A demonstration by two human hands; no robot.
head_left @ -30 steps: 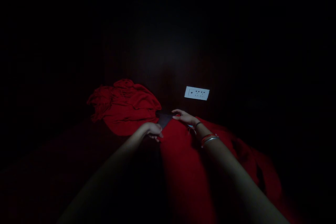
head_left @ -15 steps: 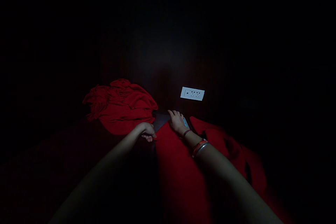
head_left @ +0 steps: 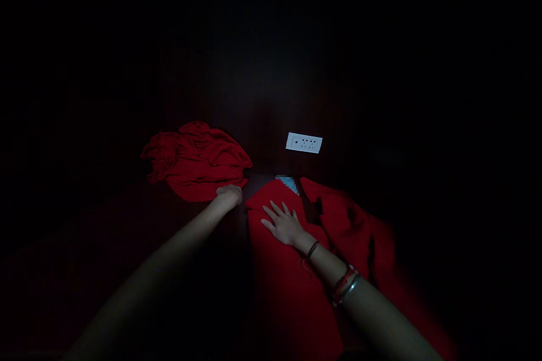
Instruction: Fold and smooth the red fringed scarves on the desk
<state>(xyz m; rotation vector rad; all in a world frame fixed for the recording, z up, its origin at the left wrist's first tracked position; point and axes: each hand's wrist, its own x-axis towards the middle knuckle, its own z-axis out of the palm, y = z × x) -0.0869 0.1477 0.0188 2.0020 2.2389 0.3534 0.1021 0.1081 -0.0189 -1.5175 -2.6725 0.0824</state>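
Note:
My right hand (head_left: 284, 228) lies flat with fingers spread on a long red cloth (head_left: 292, 304), whose far end looks folded over. A few loose threads show beside that wrist. My left hand (head_left: 230, 195) is closed, at the near right edge of a bunched red scarf (head_left: 199, 161) with fringe. Its fingers are turned under, so anything in them is hidden. Just beyond the folded end lies a small light-blue flat piece (head_left: 288, 184), blurred by pixels and partly covered by the cloth.
More crumpled red cloth (head_left: 351, 223) spreads to the right of the long strip. A white socket plate (head_left: 304, 142) is on the dark upright surface behind. Bracelets circle my right wrist and forearm. The surroundings are very dark.
My right hand has come back toward me from beside the blue piece and now lies flat on the cloth. The cloth's far end has been folded over. My left hand has moved slightly away from the strip.

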